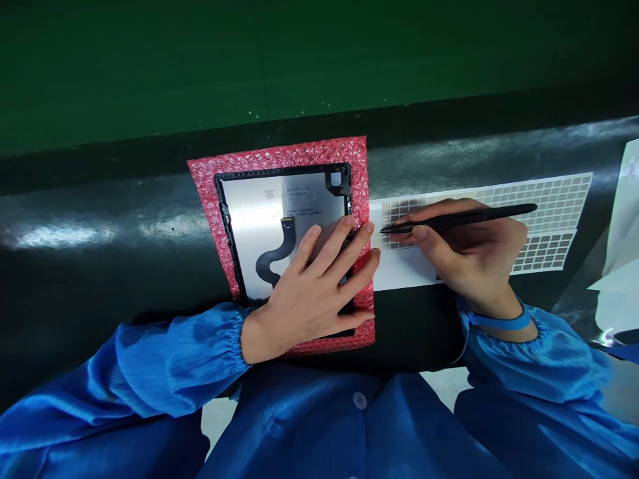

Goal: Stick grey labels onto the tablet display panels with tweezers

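Note:
My left hand lies flat with its fingers spread over the right part of a tablet screen panel. The panel shows its silvery back, a black frame and a curved black ribbon cable. It rests on a sheet of pink bubble wrap. In my right hand is a pair of black tweezers, tips pointing left. Those tips are over the left end of a sheet of small grey square stickers. Whether a sticker is between them I cannot tell.
A second strip of grey squares lies along the lower edge of the sticker sheet. White and clear plastic sheets lie at the far right. The dark glossy table meets a green surface at the back. A blue wrist strap circles my right wrist.

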### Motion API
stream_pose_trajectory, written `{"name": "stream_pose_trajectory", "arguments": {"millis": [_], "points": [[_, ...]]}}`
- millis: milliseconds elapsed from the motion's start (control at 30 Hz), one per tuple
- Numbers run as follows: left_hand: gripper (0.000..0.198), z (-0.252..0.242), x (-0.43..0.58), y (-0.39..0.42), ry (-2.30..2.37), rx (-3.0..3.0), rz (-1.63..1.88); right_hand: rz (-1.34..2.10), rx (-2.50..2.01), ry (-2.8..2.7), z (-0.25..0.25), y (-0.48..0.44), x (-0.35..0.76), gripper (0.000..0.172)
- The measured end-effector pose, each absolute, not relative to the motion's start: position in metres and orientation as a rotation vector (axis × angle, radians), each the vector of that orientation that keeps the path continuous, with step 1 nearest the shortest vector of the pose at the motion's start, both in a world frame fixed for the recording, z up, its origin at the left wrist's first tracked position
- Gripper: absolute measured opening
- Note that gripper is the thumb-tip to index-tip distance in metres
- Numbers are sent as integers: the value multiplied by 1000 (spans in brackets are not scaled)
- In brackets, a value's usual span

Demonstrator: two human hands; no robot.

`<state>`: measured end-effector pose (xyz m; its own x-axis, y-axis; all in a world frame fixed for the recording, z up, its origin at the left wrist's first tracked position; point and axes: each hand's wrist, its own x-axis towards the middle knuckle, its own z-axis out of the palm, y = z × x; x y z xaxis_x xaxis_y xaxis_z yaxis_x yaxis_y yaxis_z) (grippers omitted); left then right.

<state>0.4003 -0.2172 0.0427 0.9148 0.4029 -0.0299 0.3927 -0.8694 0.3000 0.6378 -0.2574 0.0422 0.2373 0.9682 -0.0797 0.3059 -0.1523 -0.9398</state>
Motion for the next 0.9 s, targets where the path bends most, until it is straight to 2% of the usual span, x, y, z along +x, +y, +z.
{"name": "stream_pose_trajectory", "arguments": {"millis": [900], "points": [[77,41,400,-218,586,2771,53,950,-1671,-1218,45,-254,638,8]]}}
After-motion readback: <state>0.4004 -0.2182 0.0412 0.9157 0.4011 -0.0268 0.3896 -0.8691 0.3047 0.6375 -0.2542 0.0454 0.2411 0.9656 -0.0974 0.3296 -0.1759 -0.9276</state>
